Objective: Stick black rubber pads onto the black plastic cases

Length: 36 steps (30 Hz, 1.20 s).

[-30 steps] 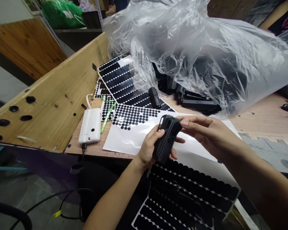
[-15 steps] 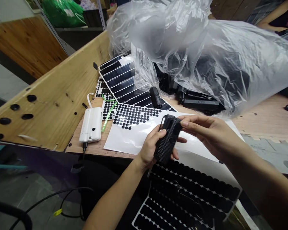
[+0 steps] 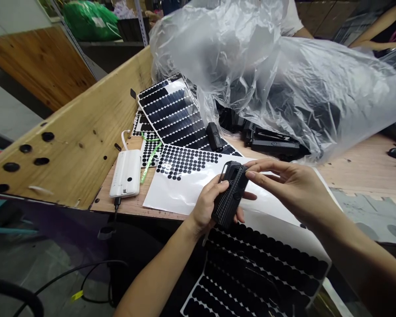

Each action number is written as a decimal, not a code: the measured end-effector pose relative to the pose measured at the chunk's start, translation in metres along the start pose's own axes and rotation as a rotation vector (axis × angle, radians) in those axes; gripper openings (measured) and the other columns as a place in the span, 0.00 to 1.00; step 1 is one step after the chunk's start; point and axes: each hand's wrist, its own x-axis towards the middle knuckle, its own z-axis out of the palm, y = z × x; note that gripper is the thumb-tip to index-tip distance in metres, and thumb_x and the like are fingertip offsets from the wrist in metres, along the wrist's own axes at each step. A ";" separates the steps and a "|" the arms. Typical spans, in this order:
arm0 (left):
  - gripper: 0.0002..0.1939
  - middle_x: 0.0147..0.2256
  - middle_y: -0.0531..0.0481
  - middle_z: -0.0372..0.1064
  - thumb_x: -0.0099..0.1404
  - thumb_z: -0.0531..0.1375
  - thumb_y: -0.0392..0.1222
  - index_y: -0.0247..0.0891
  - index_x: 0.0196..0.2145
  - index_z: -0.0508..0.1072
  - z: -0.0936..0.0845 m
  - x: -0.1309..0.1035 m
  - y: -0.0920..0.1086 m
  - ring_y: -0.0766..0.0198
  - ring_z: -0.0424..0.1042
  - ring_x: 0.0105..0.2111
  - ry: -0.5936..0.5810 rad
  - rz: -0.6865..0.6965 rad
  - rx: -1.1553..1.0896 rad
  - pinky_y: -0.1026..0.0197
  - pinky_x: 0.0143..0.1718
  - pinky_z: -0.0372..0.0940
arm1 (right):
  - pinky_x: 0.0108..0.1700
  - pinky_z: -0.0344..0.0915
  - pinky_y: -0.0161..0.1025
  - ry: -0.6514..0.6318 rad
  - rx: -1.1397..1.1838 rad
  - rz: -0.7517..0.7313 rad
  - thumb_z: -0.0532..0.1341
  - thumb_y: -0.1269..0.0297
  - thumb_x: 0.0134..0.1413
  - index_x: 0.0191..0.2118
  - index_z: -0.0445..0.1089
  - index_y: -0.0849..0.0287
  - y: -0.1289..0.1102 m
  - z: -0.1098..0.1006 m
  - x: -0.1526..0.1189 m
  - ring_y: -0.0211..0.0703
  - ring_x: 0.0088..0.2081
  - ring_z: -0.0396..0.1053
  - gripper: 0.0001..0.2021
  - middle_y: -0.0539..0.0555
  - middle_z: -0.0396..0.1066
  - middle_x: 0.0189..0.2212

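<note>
My left hand (image 3: pixel 206 204) wraps round a black casing (image 3: pixel 230 196) with a carbon-fibre pattern, a round button-like spot and a thin loop at its upper left. The casing is tilted, its top end leaning away to the right. At that top right corner, my right hand (image 3: pixel 285 178) pinches with thumb and forefinger; whether a small sticker is between them is hidden. Below the casing a sheet of large black round stickers (image 3: pixel 251 268) hangs over my lap. Behind it a white sheet (image 3: pixel 181 189) with small black dots lies on the table.
Another small black casing (image 3: pixel 214 136) rests on a sheet of dark stickers (image 3: pixel 174 116). Several black casings (image 3: pixel 273 143) lie by a big clear plastic bag (image 3: pixel 251 61). A white power bank (image 3: pixel 125 174) with a cable sits beside the wooden side board (image 3: pixel 75 127). Another person's arm shows at upper right.
The camera view has shifted slightly, and the things on the table appear a little lower. My right fingertips have moved slightly along the casing's top corner. My left hand keeps its hold.
</note>
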 end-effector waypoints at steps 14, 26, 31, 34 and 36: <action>0.18 0.40 0.36 0.79 0.74 0.53 0.49 0.34 0.53 0.64 0.001 -0.001 -0.002 0.63 0.76 0.19 -0.015 -0.025 0.064 0.65 0.20 0.67 | 0.54 0.72 0.54 0.089 -0.441 -0.265 0.65 0.52 0.63 0.56 0.74 0.52 0.016 -0.014 -0.008 0.56 0.57 0.72 0.18 0.58 0.73 0.56; 0.15 0.43 0.35 0.79 0.74 0.53 0.48 0.34 0.50 0.63 0.005 -0.001 -0.001 0.65 0.75 0.21 0.004 0.009 0.121 0.65 0.21 0.67 | 0.43 0.65 0.48 0.019 -1.054 0.516 0.62 0.55 0.59 0.36 0.79 0.51 0.086 -0.142 -0.074 0.57 0.42 0.76 0.10 0.57 0.82 0.39; 0.15 0.43 0.36 0.79 0.75 0.52 0.48 0.34 0.49 0.64 0.006 -0.001 -0.001 0.66 0.75 0.21 0.022 0.009 0.122 0.66 0.21 0.67 | 0.47 0.64 0.49 -0.030 -1.020 0.372 0.63 0.57 0.56 0.30 0.79 0.52 0.095 -0.148 -0.071 0.57 0.42 0.74 0.09 0.59 0.79 0.38; 0.15 0.43 0.36 0.79 0.75 0.52 0.49 0.34 0.50 0.63 0.005 -0.001 -0.003 0.66 0.76 0.22 0.025 0.025 0.108 0.66 0.22 0.68 | 0.51 0.63 0.50 -0.064 -0.940 0.248 0.65 0.58 0.52 0.25 0.77 0.52 0.091 -0.157 -0.065 0.57 0.44 0.73 0.09 0.60 0.77 0.39; 0.15 0.43 0.36 0.79 0.75 0.52 0.49 0.35 0.51 0.62 0.004 0.000 -0.004 0.65 0.76 0.22 0.018 0.034 0.093 0.65 0.22 0.68 | 0.50 0.63 0.51 -0.034 -0.829 0.225 0.67 0.54 0.51 0.25 0.77 0.51 0.079 -0.153 -0.062 0.58 0.44 0.73 0.10 0.61 0.77 0.40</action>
